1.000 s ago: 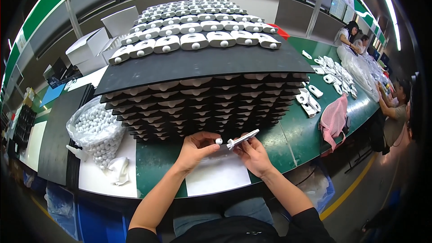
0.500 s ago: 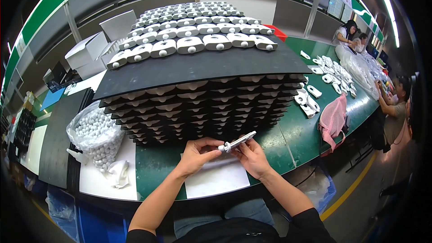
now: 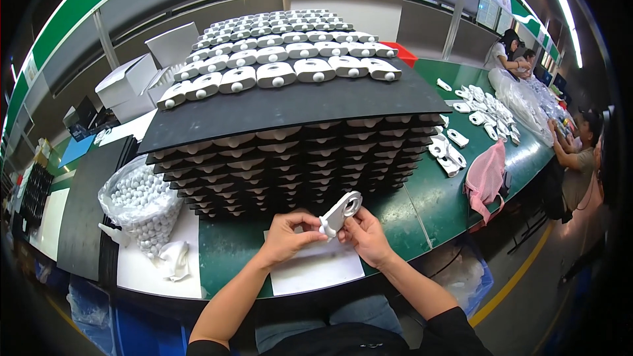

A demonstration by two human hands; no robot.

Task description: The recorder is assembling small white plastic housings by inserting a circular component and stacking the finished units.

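A white plastic part (image 3: 338, 214) with a round hole at its far end is held above the table edge. My left hand (image 3: 289, 237) pinches the small white knob at the part's near-left end between thumb and fingers. My right hand (image 3: 370, 238) is closed on the part's right side, thumb along its lower edge. Beneath both hands lies a white sheet (image 3: 316, 270). Just beyond them rises a tall stack of black boards (image 3: 297, 111), with rows of similar white parts (image 3: 277, 75) on top and between the layers.
Left of the stack stands a clear bag of white balls (image 3: 135, 191), with a crumpled white cloth (image 3: 174, 260) before it. Loose white parts (image 3: 484, 112) and a pink mesh bag (image 3: 486, 178) lie on the green table (image 3: 402, 231) at right. Several people work farther off.
The white part has turned from nearly edge-on, so its flat face and round hole now show. Both hands still grip it in about the same place.
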